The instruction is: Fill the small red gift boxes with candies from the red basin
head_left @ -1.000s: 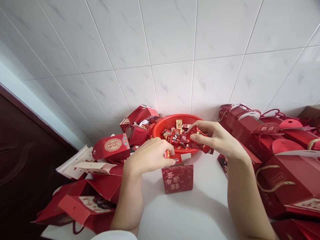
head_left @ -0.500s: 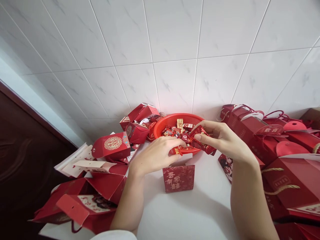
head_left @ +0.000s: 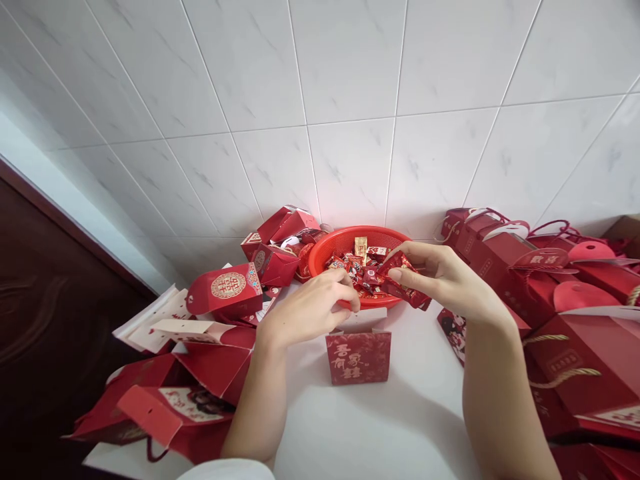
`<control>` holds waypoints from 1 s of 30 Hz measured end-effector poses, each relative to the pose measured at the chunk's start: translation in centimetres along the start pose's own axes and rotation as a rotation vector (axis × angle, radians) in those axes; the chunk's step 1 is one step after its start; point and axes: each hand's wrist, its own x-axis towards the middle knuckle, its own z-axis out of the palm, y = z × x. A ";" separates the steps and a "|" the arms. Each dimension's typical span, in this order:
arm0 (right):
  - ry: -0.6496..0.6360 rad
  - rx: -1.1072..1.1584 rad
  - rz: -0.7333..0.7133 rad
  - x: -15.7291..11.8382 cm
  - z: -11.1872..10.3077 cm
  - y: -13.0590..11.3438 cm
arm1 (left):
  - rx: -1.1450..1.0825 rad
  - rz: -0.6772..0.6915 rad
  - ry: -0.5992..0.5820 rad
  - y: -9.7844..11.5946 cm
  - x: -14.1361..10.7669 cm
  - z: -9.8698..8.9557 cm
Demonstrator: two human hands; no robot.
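Candies in right fingers; left fingers curled (grip unclear); gift box unclosed, more candies left in colander.

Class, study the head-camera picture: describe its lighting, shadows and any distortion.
Head view: soft light on the tiled wall, with a faint pink tint above the red basket; head view: a soft-edged shadow on the white table, the brown panel at left very dark; head view: tile lines fan out upwards, probably a tilted wide-angle lens.
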 end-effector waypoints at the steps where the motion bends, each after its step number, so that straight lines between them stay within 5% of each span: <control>1: 0.003 -0.002 -0.002 0.0 0.0 0.1 | -0.016 0.010 -0.025 -0.2 0.0 0.0; 5: 0.008 -0.019 -0.025 0.2 0.2 0.3 | -0.085 0.035 -0.085 -0.7 0.1 -0.1; 13: -0.048 0.107 -0.113 1.1 0.8 1.2 | -0.069 -0.163 -0.132 -1.2 0.6 0.1; 20: -0.094 0.203 -0.119 1.5 1.3 1.5 | -0.083 -0.106 -0.097 -1.4 1.1 1.0; 30: -0.250 -0.017 -0.156 2.0 1.4 2.7 | -0.122 -0.115 -0.108 -2.3 1.6 1.1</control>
